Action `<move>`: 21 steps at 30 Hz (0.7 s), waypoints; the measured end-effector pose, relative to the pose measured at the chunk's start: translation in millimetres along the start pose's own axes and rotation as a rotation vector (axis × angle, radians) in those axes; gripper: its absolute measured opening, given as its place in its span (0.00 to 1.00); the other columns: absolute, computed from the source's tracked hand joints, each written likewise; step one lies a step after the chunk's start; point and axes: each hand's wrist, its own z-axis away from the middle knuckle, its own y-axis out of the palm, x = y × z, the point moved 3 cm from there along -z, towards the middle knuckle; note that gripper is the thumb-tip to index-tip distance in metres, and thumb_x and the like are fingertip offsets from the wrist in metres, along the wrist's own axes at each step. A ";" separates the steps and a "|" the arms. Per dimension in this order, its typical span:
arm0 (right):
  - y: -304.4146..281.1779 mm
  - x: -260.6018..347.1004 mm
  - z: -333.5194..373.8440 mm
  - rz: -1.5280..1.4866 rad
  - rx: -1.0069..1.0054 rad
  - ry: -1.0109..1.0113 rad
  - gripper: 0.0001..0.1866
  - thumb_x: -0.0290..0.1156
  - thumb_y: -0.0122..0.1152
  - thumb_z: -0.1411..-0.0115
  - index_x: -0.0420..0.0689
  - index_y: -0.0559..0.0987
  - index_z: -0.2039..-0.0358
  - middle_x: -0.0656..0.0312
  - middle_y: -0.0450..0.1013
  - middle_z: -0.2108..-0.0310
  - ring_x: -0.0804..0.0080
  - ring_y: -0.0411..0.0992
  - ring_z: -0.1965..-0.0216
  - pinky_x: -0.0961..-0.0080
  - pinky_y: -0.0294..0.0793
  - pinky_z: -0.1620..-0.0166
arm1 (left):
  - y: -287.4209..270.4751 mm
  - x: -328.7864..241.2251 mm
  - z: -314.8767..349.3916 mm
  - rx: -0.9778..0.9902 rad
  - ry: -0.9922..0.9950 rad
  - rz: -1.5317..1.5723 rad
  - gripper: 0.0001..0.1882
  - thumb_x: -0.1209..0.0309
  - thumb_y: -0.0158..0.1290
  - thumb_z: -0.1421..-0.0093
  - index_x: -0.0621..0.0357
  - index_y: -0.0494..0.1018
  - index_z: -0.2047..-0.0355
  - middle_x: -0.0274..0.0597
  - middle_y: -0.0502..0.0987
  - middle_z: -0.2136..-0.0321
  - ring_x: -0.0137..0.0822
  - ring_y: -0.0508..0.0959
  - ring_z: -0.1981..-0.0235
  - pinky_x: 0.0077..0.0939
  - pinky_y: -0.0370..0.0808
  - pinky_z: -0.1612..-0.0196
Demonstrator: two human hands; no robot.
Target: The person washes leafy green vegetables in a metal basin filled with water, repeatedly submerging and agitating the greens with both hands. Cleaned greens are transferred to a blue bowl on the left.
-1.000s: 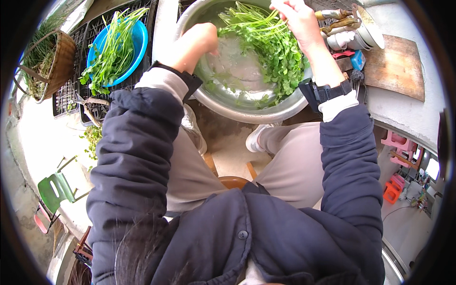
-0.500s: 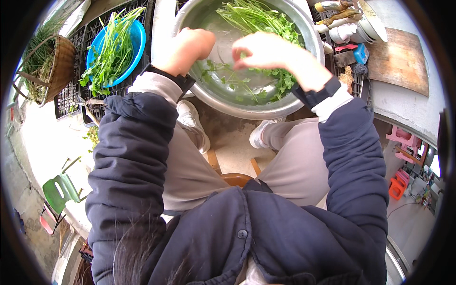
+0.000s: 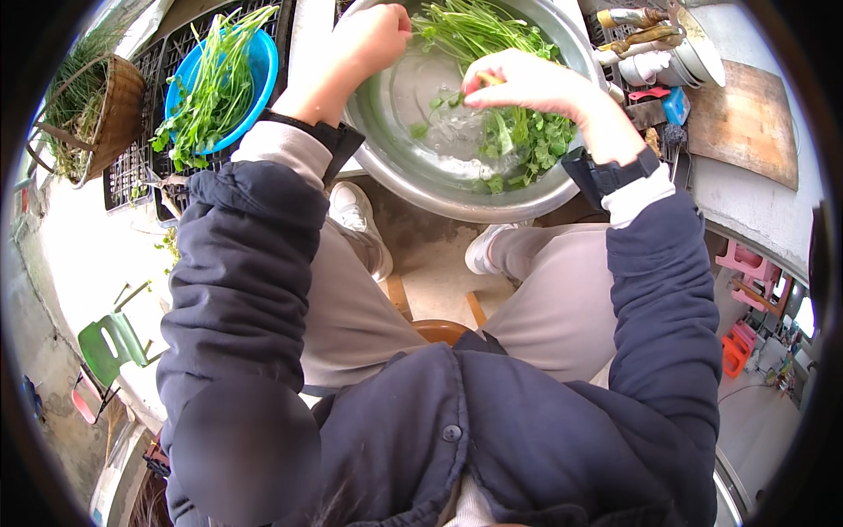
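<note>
Pinching a little green sprig (image 3: 449, 100) in the right hand (image 3: 531, 83), with thumb and fingers together on it, over the big metal tub (image 3: 465, 209). Curling the left hand (image 3: 373, 44) over the tub's edge at ten o'clock, but not being able to tell if it's gripping anything. Having a bunch of greens (image 3: 492, 31) in the tub's water, from twelve to four o'clock. Seeing a blue bowl (image 3: 263, 70) with more leafy stems (image 3: 215, 92) at nine o'clock, and a wooden board (image 3: 742, 123) at three o'clock.
</note>
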 end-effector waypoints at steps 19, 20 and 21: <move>-30.4 -1.3 28.1 0.272 -0.223 0.065 0.12 0.35 0.61 0.42 0.44 0.79 0.59 0.65 0.76 0.64 0.77 0.72 0.61 0.77 0.71 0.58 | -3.4 -16.7 -5.5 0.090 0.090 0.041 0.15 0.74 0.57 0.53 0.57 0.79 0.62 0.51 0.79 0.60 0.48 0.78 0.59 0.36 0.75 0.54; -31.2 5.2 26.8 0.167 -0.253 0.048 0.13 0.36 0.60 0.41 0.44 0.79 0.58 0.65 0.76 0.64 0.77 0.73 0.61 0.77 0.71 0.58 | -3.2 -22.3 -7.3 0.174 0.065 0.123 0.17 0.74 0.58 0.53 0.57 0.79 0.60 0.51 0.79 0.59 0.47 0.78 0.58 0.35 0.74 0.54; -31.2 11.5 24.8 0.068 -0.277 0.088 0.13 0.36 0.60 0.40 0.43 0.79 0.58 0.66 0.76 0.64 0.78 0.73 0.61 0.77 0.71 0.58 | -3.2 -30.7 -4.6 0.261 0.180 0.359 0.21 0.74 0.61 0.54 0.59 0.77 0.56 0.49 0.79 0.58 0.44 0.78 0.56 0.32 0.73 0.52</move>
